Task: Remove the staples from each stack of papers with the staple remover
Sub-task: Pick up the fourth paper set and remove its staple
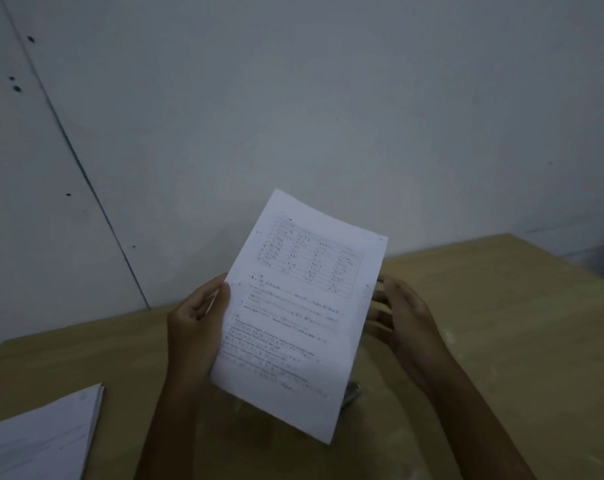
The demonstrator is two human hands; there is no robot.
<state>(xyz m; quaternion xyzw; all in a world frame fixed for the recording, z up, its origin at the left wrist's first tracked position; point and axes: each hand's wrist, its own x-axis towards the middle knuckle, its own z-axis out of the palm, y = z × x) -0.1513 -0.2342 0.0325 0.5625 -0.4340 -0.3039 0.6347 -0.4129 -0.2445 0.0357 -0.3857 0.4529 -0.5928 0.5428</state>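
Papers: one white printed stack of sheets point(300, 317), bearing a ruled table above lines of small text, held raised and tilted at the centre of the frame, above the light wooden table point(501, 341). Print too blurred to read; no staple can be made out on it.

Left hand point(196, 317): at the left edge of the held stack, thumb laid on the front of the page, fingers curled behind it, gripping the paper.

Right hand point(402, 315): at the right edge of the same stack, fingers loosely spread with their tips passing behind the sheet; whether they pinch the paper or merely touch it cannot be told.

Small grey metallic object point(351, 393): lying on the table just under the lower right edge of the held stack, mostly hidden by the paper; its identity cannot be told.

Second white pile of papers point(41, 438): lying flat on the table at the lower left of the frame, well apart from the held stack, cut off by the frame edge.

Pale grey wall point(328, 98): fills the upper frame, with a dark diagonal seam and several small dark marks at the upper left.
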